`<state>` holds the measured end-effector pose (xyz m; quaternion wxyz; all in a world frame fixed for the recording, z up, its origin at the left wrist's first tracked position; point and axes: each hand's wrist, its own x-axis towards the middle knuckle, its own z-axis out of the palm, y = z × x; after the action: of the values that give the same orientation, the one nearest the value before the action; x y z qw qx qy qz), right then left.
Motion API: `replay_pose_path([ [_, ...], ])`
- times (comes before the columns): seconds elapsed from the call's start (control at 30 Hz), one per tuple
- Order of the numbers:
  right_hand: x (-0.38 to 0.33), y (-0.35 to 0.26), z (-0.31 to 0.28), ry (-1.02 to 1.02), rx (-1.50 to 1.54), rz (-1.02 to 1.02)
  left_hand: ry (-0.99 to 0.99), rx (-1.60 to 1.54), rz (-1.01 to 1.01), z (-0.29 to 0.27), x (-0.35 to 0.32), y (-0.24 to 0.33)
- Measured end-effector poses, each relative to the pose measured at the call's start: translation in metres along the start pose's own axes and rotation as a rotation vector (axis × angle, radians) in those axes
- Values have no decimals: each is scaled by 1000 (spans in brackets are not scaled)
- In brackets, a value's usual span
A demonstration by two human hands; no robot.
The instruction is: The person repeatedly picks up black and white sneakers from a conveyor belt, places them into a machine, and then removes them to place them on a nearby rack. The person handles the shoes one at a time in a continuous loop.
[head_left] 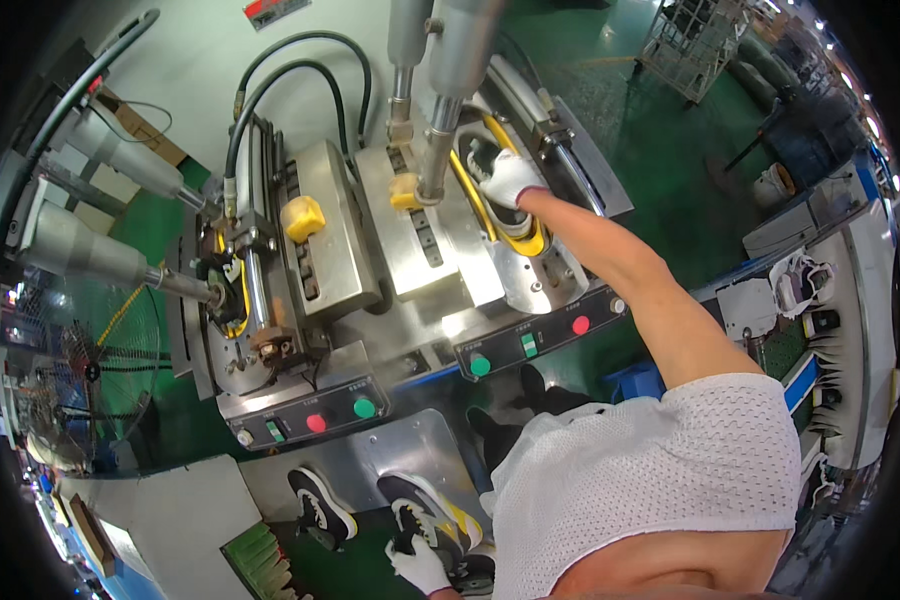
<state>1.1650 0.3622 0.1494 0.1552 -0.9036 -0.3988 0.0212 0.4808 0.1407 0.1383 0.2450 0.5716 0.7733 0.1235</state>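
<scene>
My right hand, in a white glove, reaches far out to the right-hand station of a metal press. Its fingers are closed on a dark sneaker lying between yellow pads; the glove hides part of the shoe. Low in the picture, my left hand, also gloved in white, grips the near end of a black, grey and yellow sneaker. Beside that one is a black sneaker with a white sole. Another dark shoe sits partly hidden near my body.
Two control panels with green and red buttons run along the press front. Thick cylinders stand over the right station; others angle in from the left. A fan is at left. White shoes sit on a rack at right.
</scene>
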Motion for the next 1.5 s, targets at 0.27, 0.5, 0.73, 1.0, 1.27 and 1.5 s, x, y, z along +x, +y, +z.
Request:
replay_pose_path([
  [0.27,4,-35,-11,-112,76,-26,546,-122,-211,143,-90,-145],
  [0.5,7,18,-5,-123,123,-106,536,-276,-471,116,-60,-71],
  [0.73,-309,-95,21,-87,437,-936,630,-285,-526,156,-87,-109],
  [1.0,-396,-121,86,-402,-506,-890,379,-694,-270,27,-154,-140],
  [1.27,-686,-205,167,-931,247,-835,337,-469,-620,106,-137,-189],
  [1.5,-659,-198,175,-1025,631,-306,257,-735,-491,58,-137,-247],
])
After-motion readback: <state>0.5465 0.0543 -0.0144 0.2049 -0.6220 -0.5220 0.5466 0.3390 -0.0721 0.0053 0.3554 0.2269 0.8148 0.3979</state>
